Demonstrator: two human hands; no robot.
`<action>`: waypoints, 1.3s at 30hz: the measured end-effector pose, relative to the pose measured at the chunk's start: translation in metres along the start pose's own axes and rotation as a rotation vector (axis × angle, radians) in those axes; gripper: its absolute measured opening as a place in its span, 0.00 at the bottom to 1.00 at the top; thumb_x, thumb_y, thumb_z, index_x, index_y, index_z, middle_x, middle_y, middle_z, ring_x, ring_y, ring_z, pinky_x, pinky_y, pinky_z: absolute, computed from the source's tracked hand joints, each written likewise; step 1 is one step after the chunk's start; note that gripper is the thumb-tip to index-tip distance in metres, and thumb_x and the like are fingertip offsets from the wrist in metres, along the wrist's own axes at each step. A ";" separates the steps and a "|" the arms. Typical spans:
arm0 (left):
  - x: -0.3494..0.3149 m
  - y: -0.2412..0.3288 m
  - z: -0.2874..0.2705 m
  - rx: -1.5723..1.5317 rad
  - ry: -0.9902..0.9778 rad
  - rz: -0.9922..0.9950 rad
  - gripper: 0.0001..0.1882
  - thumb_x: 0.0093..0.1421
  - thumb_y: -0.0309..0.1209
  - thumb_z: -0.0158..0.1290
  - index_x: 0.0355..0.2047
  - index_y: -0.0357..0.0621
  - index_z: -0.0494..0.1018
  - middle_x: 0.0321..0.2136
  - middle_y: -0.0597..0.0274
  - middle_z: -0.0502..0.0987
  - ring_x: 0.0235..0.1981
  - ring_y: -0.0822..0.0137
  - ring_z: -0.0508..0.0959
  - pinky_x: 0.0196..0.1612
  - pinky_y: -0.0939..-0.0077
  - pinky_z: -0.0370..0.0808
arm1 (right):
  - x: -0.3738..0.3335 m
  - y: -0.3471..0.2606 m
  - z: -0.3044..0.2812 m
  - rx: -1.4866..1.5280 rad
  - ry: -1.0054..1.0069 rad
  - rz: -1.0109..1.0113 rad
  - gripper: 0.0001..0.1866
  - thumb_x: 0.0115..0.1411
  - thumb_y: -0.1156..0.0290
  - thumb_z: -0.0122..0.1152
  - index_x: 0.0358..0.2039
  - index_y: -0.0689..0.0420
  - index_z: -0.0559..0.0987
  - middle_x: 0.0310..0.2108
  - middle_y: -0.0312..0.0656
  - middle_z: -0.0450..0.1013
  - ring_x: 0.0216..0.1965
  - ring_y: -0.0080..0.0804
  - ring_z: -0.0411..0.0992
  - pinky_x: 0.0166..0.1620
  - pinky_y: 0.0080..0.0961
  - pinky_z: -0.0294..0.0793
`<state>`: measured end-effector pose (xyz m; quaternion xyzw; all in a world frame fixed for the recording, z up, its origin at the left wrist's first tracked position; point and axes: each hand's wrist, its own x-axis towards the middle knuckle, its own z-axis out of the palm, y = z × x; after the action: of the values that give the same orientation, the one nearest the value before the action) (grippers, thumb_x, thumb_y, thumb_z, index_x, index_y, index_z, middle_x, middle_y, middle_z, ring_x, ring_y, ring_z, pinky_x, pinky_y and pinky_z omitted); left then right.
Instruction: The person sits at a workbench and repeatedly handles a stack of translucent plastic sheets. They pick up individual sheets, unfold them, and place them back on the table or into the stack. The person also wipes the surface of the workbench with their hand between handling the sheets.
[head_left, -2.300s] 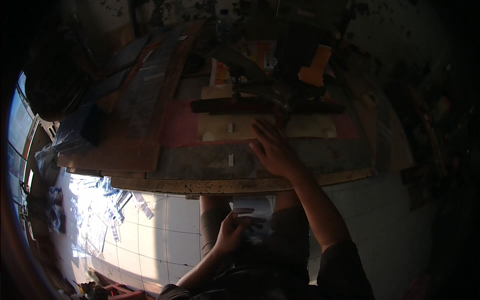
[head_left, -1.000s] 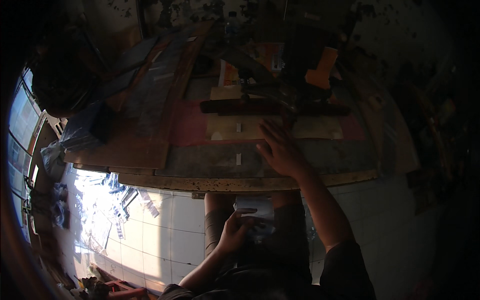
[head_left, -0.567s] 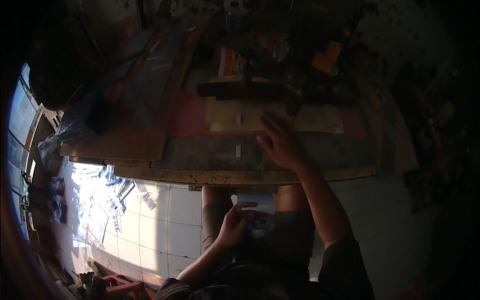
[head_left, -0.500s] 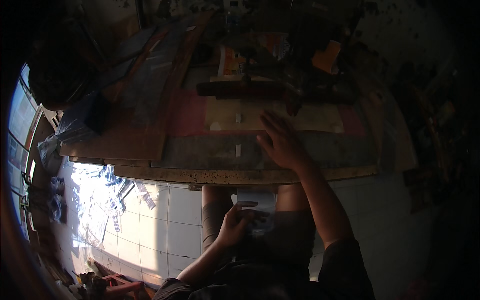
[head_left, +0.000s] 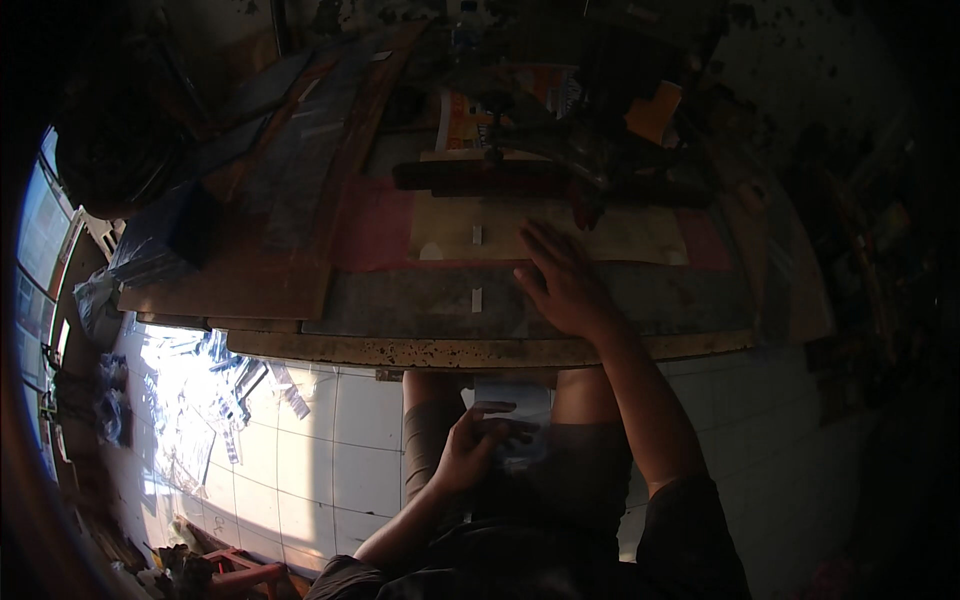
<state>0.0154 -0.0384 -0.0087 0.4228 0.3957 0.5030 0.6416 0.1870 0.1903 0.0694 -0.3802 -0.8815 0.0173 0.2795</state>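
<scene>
My right hand [head_left: 565, 280] rests on the table with its fingers stretched out and holds nothing. Its fingertips lie on a pale yellow strip [head_left: 620, 240], just below a dark horizontal bar [head_left: 500, 178]. Left of those fingertips, a small white piece [head_left: 477, 235] sits on the strip; a second white piece [head_left: 476, 300] lies on the grey board [head_left: 400, 305] nearer me. Over my lap, my left hand [head_left: 475, 447] has its fingers extended and apart, beside and partly over a clear plastic bag or sheet [head_left: 515, 400]. Dim light hides what the bag contains.
A pink sheet [head_left: 375, 225] shows beyond the strip's ends. Brown boards [head_left: 240, 275] cover the table's left side. The worn front edge [head_left: 500, 352] runs above my knees. Scraps [head_left: 215, 390] litter the sunlit tiled floor at left. An orange paper [head_left: 655, 113] lies farther back.
</scene>
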 end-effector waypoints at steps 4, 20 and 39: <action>0.000 0.002 0.001 0.009 -0.002 -0.011 0.17 0.72 0.25 0.47 0.58 0.31 0.64 0.45 0.40 0.84 0.45 0.60 0.85 0.50 0.68 0.81 | 0.000 0.001 -0.001 -0.001 0.012 -0.008 0.29 0.70 0.59 0.57 0.65 0.65 0.69 0.68 0.55 0.63 0.71 0.50 0.60 0.71 0.50 0.58; -0.002 -0.013 -0.004 0.045 0.058 -0.026 0.17 0.71 0.25 0.48 0.58 0.32 0.64 0.46 0.38 0.83 0.45 0.56 0.85 0.50 0.65 0.81 | -0.002 0.000 0.000 0.024 0.035 -0.014 0.29 0.69 0.58 0.58 0.62 0.66 0.71 0.67 0.57 0.64 0.71 0.52 0.59 0.74 0.50 0.54; 0.003 -0.007 -0.008 -0.017 0.077 -0.048 0.16 0.71 0.23 0.50 0.57 0.34 0.68 0.43 0.46 0.84 0.42 0.62 0.85 0.49 0.69 0.79 | -0.169 -0.030 -0.012 -0.111 0.297 0.258 0.26 0.70 0.57 0.54 0.64 0.54 0.73 0.69 0.45 0.65 0.72 0.49 0.58 0.72 0.55 0.45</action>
<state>0.0102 -0.0352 -0.0183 0.3879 0.4260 0.5066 0.6414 0.2670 0.0520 0.0059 -0.5029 -0.7743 -0.0518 0.3805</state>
